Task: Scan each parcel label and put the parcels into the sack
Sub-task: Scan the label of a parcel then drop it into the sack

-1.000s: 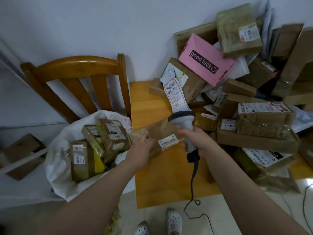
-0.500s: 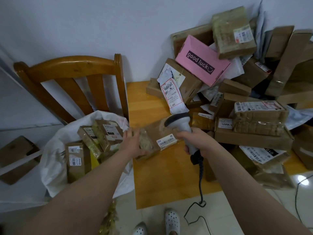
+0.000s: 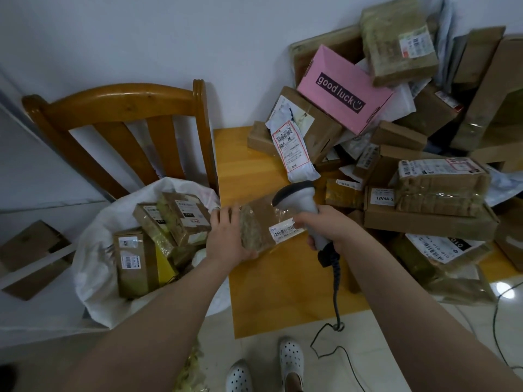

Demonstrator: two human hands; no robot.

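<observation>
I see the white plastic sack (image 3: 93,278) just left of the flat brown taped cardboard parcel (image 3: 263,215), whose long axis runs left-right. The left hand (image 3: 226,239), nearer the sack, grips its end. The right hand (image 3: 328,226) clasps the grey handheld scanner (image 3: 300,196).

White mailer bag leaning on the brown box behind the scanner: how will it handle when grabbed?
The white mailer bag looks like creased, sagging plastic film, so it is probably floppy and light. Its glossy surface may be slippery. It only leans on the brown box, so lifting it will likely disturb little.
</observation>
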